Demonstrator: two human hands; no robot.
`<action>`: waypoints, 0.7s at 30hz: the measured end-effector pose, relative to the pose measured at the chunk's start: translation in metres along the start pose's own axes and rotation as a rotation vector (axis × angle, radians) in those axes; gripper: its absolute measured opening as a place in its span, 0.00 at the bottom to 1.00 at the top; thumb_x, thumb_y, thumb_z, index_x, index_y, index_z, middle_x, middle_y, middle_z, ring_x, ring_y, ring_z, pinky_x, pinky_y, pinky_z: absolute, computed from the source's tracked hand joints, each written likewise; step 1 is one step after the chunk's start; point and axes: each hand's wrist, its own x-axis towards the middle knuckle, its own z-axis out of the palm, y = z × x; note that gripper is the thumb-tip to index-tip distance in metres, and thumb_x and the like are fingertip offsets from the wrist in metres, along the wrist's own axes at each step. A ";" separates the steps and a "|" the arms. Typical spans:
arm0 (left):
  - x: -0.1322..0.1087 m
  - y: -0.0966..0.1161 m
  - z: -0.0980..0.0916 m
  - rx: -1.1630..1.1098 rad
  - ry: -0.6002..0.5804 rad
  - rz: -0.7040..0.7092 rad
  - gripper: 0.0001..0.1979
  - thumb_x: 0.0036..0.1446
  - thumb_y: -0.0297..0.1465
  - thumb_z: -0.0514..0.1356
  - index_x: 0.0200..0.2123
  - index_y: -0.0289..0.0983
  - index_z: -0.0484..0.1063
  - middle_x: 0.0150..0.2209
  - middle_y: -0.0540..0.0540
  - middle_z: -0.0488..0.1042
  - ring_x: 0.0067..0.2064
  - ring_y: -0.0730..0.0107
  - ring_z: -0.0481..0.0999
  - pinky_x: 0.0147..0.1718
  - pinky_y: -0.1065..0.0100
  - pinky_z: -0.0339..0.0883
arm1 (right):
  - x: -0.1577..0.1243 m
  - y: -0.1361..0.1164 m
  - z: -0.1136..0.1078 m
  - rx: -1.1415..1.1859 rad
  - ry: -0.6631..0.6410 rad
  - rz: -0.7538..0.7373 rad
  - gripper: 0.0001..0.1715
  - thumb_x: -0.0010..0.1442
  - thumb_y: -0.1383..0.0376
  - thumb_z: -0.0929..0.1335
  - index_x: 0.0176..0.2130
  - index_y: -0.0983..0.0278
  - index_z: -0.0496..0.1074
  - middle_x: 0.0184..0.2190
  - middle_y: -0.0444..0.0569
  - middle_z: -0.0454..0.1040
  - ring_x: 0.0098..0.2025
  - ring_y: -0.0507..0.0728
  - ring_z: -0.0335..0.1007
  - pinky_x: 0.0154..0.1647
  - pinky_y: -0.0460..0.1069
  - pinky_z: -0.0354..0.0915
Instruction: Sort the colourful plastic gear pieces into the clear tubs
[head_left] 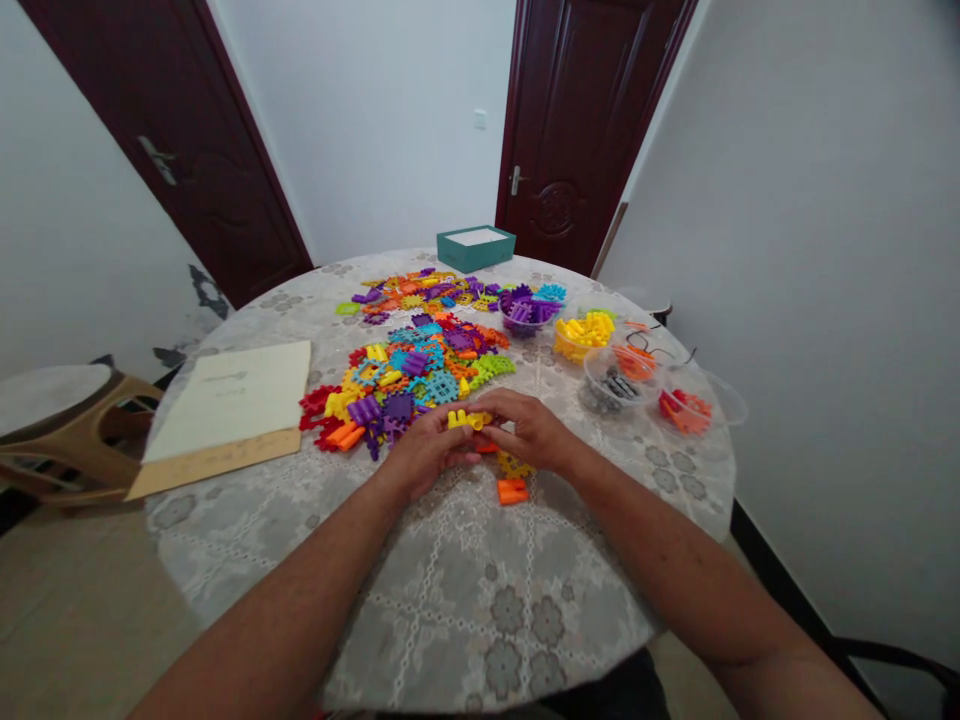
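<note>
While the yellow piece (466, 421) is gripped by the left hand (426, 450) and the right hand (529, 428), above the counter (450, 570) and beside the mixed pile (401, 385), it could be dropped if the fingers are loosened. The orange piece (512, 491) could be bumped if the right hand is pulled back low.

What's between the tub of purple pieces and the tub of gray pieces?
A tub of yellow pieces sits between them, seen in the head view.

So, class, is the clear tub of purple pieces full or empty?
Full: the purple pieces are heaped at least to the rim of the clear tub.
</note>
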 end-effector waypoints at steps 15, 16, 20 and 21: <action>-0.005 0.004 0.002 -0.084 -0.017 0.034 0.30 0.52 0.25 0.71 0.59 0.40 0.73 0.61 0.37 0.72 0.54 0.58 0.78 0.51 0.59 0.76 | -0.003 -0.006 0.012 0.113 0.037 0.276 0.18 0.70 0.62 0.68 0.57 0.59 0.70 0.38 0.45 0.78 0.34 0.52 0.72 0.37 0.48 0.68; -0.005 0.004 0.003 -0.082 -0.026 0.036 0.30 0.52 0.25 0.71 0.59 0.40 0.73 0.61 0.37 0.72 0.55 0.57 0.78 0.51 0.59 0.76 | -0.002 -0.006 0.015 0.125 0.032 0.285 0.16 0.69 0.61 0.68 0.56 0.59 0.71 0.39 0.45 0.78 0.35 0.52 0.73 0.38 0.48 0.68; -0.005 0.003 0.005 -0.071 -0.013 0.057 0.32 0.52 0.26 0.71 0.61 0.39 0.71 0.60 0.37 0.73 0.55 0.57 0.78 0.51 0.60 0.76 | 0.004 -0.007 0.020 0.007 0.066 0.184 0.13 0.68 0.64 0.69 0.52 0.60 0.75 0.45 0.49 0.76 0.42 0.55 0.73 0.44 0.50 0.68; -0.005 0.003 0.005 -0.072 -0.007 0.056 0.32 0.53 0.25 0.70 0.61 0.38 0.71 0.59 0.37 0.74 0.54 0.58 0.79 0.50 0.60 0.77 | 0.005 -0.008 0.017 -0.028 0.070 0.157 0.14 0.68 0.65 0.69 0.53 0.60 0.75 0.46 0.50 0.75 0.44 0.55 0.72 0.45 0.51 0.68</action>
